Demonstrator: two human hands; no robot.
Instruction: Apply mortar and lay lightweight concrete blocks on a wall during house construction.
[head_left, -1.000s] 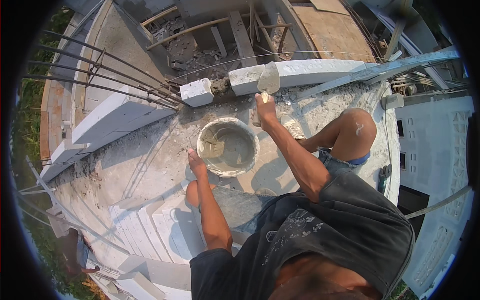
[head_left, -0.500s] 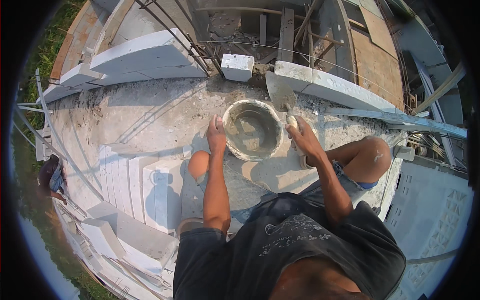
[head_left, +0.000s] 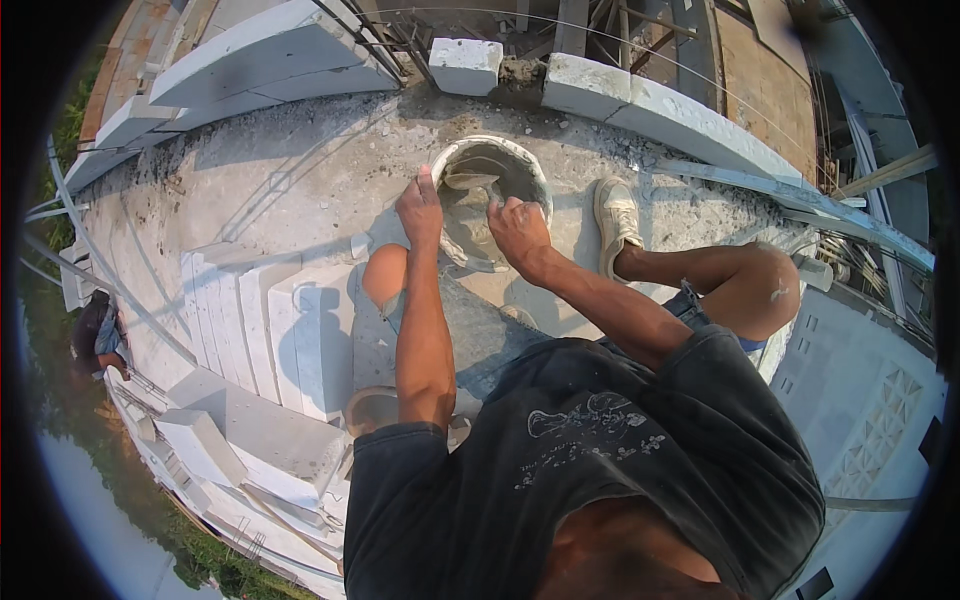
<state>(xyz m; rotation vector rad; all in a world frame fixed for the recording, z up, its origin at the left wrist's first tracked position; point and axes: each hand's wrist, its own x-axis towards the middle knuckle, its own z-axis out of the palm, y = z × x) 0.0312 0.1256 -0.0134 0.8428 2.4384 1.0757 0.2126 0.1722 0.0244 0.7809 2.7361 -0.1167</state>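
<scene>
A round bucket [head_left: 524, 176], its rim crusted with mortar, is on the concrete floor in front of me, tilted. My left hand [head_left: 420, 210] is closed on the left side of its rim, with the thumb up along the edge. My right hand [head_left: 520, 230] is over the bucket's near right side, fingers wrapped round the handle of a trowel, most of which the hand hides. The trowel's blade [head_left: 470, 181] is down inside the bucket. Grey wet mortar [head_left: 468, 222] lies in the bottom.
Several white blocks [head_left: 315, 330] stand left of my knee. Low white block walls [head_left: 590, 88] run along the far side, with a single block [head_left: 466, 66] and upright steel bars [head_left: 365, 35] between them. Another person [head_left: 97, 335] is at far left.
My right hand has brought the trowel from beside the bucket's right rim leftward and down into it. The bucket has tipped, with my left hand still on its rim.
</scene>
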